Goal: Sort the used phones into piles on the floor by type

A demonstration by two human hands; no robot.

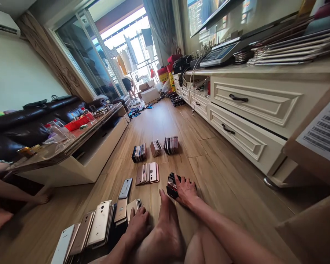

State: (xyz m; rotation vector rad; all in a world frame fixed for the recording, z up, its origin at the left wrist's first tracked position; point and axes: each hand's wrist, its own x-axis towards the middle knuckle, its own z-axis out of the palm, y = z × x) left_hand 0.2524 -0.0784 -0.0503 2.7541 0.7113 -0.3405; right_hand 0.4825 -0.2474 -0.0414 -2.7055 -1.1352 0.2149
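On the wooden floor, my right hand (187,190) is closed over a short stack of dark phones (172,186), thumb along the near side and fingers across the top. My left hand (139,222) grips the edge of a small stack of gold phones (132,209) beside my bare foot. Left of it, a silver-grey phone (125,189) leans above a gold phone (120,209). Further left stand leaning rows of phones, with a white-gold phone (100,223), a brown-gold phone (83,233) and a white phone (62,244) at their fronts.
Ahead lie a pink-gold phone row (147,173) and three upright phone bundles (139,153). A coffee table (96,161) stands left, where another person's bare legs show. White drawers (244,110) and a cardboard box (316,139) flank the right. Someone bends near the balcony.
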